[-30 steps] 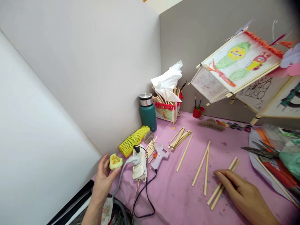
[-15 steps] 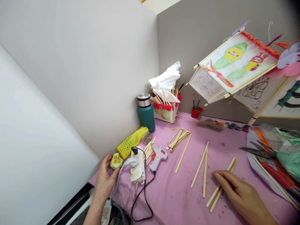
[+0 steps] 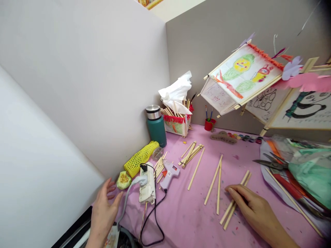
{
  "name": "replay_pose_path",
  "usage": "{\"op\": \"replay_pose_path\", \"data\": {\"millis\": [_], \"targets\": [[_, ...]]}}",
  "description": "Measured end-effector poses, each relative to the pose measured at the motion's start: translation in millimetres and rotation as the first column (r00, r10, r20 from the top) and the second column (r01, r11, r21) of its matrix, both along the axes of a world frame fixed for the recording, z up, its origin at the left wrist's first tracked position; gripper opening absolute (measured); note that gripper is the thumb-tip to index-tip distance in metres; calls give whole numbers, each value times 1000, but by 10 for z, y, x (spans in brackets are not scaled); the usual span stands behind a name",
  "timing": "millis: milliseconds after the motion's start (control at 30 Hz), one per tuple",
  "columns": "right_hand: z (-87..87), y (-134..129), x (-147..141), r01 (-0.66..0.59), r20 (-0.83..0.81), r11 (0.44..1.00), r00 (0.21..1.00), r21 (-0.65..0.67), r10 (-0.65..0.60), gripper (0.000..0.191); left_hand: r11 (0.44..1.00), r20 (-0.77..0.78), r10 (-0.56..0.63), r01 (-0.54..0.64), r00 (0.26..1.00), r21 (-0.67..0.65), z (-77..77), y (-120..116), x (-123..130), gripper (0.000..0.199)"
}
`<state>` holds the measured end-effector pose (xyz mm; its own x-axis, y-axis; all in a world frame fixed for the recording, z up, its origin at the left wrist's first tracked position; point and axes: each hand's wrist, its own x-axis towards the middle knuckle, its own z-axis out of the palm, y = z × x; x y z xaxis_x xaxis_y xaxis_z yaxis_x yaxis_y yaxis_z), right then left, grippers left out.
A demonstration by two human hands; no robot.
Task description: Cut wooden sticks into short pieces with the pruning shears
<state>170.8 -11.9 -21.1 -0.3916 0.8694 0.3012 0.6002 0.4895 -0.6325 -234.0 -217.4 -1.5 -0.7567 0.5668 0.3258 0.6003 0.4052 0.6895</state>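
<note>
My left hand (image 3: 104, 206) is open at the table's left edge, its fingers spread just short of a cut green fruit (image 3: 123, 180) with a yellow, seedy middle. The fruit rests against the end of a yellow net sleeve (image 3: 139, 159). My right hand (image 3: 252, 206) lies over a pair of wooden sticks (image 3: 227, 215) on the right; its fingers are bent together, and whether they grip the sticks cannot be made out. Two more sticks (image 3: 219, 186) lie to its left, meeting at the top. A pale glue gun (image 3: 169, 175) lies beside a white power strip (image 3: 147, 187).
A teal bottle (image 3: 156, 129) and a stick-filled box (image 3: 176, 124) with tissues stand by the wall. Painted lanterns (image 3: 243, 74) hang at the upper right. Scissors (image 3: 274, 164) lie among bags at the right. A black cord (image 3: 155, 206) loops near the front.
My left hand has let go of the cut fruit and drawn back down and left from it. My right hand stays over the sticks. The whole view has shifted slightly.
</note>
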Motion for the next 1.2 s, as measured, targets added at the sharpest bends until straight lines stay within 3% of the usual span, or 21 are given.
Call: {"op": "replay_pose_path", "data": {"millis": [133,267,467,533,633,733,833,900,1000,1067,1133,1200], "targets": [[4,-6,-7,5,6,1000,1000,-15,-5,35,996,-66,40,-44,997,-72,60,143,68,73],[18,-21,-6,7,8,1000,1000,-22,-7,36,998,-95,50,-54,994,-34,32,255,82,72],[32,-21,-9,-2,-3,1000,1000,-3,2,36,995,-116,52,-61,992,-79,24,174,80,72],[43,-22,-18,-12,2,1000,1000,3,12,36,991,-241,116,-128,963,-32,98,114,182,67],[76,-38,-42,-9,-4,1000,1000,10,9,35,963,-411,263,-209,873,171,275,74,490,55],[134,-72,-63,22,-65,1000,998,16,-21,34,957,-431,205,-87,879,278,431,140,882,46],[191,-105,-60,95,-200,995,976,9,-91,34,937,-441,-126,252,888,240,464,306,1245,21],[207,-111,-44,154,-301,988,941,-23,-154,35,837,-461,-403,522,791,164,420,453,1480,4],[188,-89,-18,209,-425,974,877,-84,-225,36,613,-450,-697,790,558,29,315,686,1866,13],[170,-69,-6,212,-484,971,843,-107,-237,34,429,-410,-833,901,370,-58,257,827,2125,21],[174,-68,0,217,-522,972,821,-88,-231,31,274,-313,-921,956,231,-101,227,951,2344,49],[208,-105,5,236,-537,972,821,14,-191,27,227,-138,-966,972,217,-63,227,1051,2506,65]]}}
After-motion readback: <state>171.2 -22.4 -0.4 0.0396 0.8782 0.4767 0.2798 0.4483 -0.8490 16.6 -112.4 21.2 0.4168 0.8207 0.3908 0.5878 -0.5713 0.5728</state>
